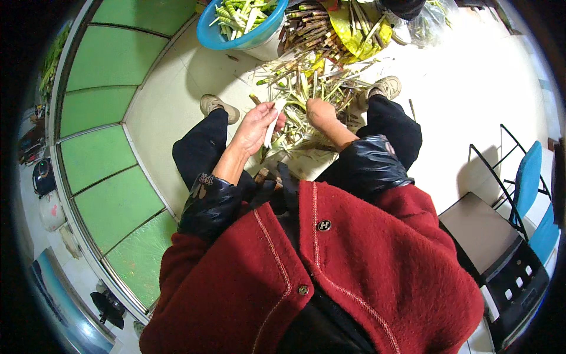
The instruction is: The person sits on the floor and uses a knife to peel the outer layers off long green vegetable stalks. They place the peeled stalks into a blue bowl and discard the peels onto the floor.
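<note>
My left hand (255, 126) grips a pale, slender peeled shoot (273, 124), probably bamboo, between thumb and fingers; it slants down toward me. To its right, my right hand (321, 114) is curled into a fist, back of the hand upward. Pale husk strips (302, 86) meet the fist's left side, but its palm is hidden, so I cannot tell whether it grips one. Beneath both hands a loose heap of peeled husks (294, 132) spreads over the floor between my shoes.
Beyond the heap stands a blue basin (241, 43) of peeled green shoots. Beside it lie stacked unpeeled brown shoots (305, 31) and a yellow plastic bag (342, 31). Another person's shoe (401, 33) is near a clear bag (431, 26). Green panels (99, 97) flank my left; a folding chair (526, 177) stands right.
</note>
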`<state>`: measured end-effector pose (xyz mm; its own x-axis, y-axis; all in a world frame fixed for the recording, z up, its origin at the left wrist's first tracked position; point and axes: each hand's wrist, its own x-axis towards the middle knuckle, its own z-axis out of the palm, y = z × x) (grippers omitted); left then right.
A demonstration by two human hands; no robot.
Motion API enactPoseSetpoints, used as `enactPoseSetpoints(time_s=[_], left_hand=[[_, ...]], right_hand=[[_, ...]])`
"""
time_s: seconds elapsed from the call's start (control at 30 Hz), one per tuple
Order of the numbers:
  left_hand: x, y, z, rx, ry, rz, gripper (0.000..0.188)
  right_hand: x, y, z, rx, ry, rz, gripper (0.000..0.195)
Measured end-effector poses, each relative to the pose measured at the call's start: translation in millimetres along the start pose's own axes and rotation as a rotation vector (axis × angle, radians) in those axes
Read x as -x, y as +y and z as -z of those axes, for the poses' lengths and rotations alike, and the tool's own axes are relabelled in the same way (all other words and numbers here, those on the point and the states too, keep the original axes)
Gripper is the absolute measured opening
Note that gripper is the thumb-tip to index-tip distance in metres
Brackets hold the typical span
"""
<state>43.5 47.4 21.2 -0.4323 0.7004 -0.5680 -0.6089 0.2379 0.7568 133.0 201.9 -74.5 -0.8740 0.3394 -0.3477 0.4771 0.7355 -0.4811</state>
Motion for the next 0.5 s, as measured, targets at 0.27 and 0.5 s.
enactPoseSetpoints(time_s=[0.27, 0.5], left_hand=[[-11.1, 4.6, 27.2, 0.177, 0.268, -0.093, 0.027], [-19.3, 2.0, 23.7, 0.302, 0.327, -0.160, 0.024]], right_hand=[[18.3, -42.7, 30.8, -1.141, -0.483, 0.029, 0.049], [11.9, -42.3, 13.4, -1.046, -0.458, 0.220, 0.033]])
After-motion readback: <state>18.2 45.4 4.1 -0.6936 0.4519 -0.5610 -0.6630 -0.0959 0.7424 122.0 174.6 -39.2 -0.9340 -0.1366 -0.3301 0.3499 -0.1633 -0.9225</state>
